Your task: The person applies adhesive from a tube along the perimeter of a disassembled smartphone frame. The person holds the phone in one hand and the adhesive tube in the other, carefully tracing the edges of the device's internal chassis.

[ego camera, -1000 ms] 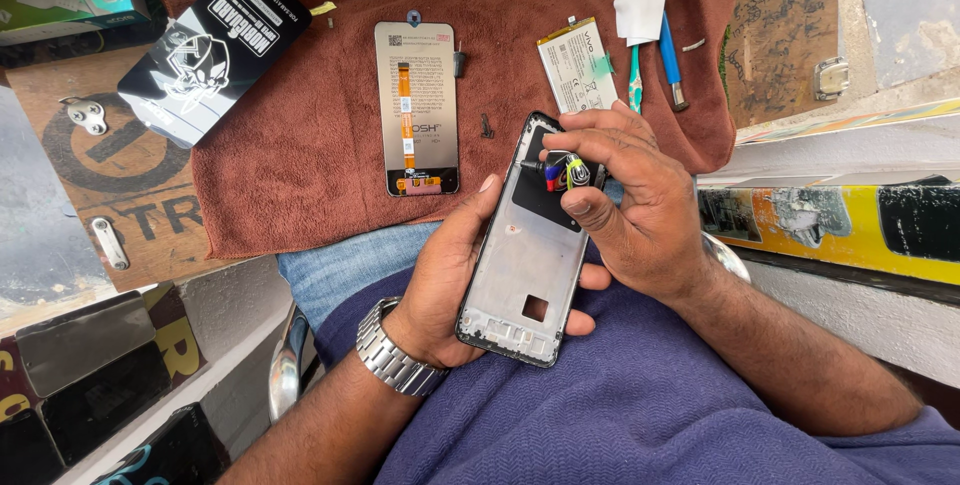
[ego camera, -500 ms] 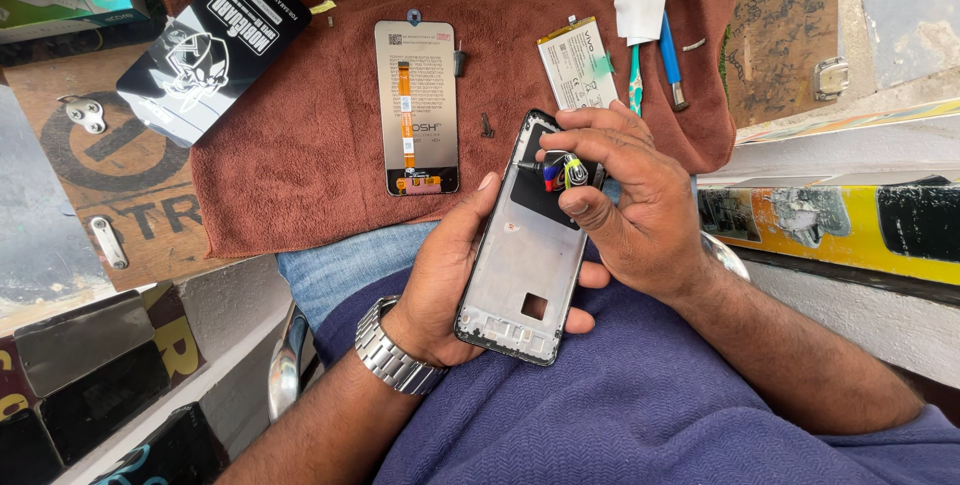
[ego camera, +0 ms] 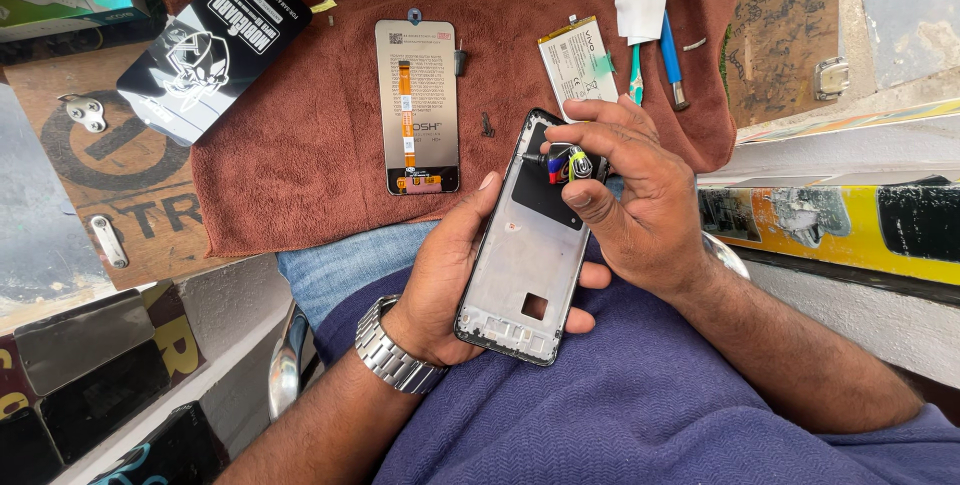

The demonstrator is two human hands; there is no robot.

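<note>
Left hand cradles silver, hollowed phone frame.

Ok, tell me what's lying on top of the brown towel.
On the brown towel lie a replacement screen panel with an orange flex cable, a phone battery, a blue-handled tool and a teal one. The right hand covers the towel's lower right part.
</note>
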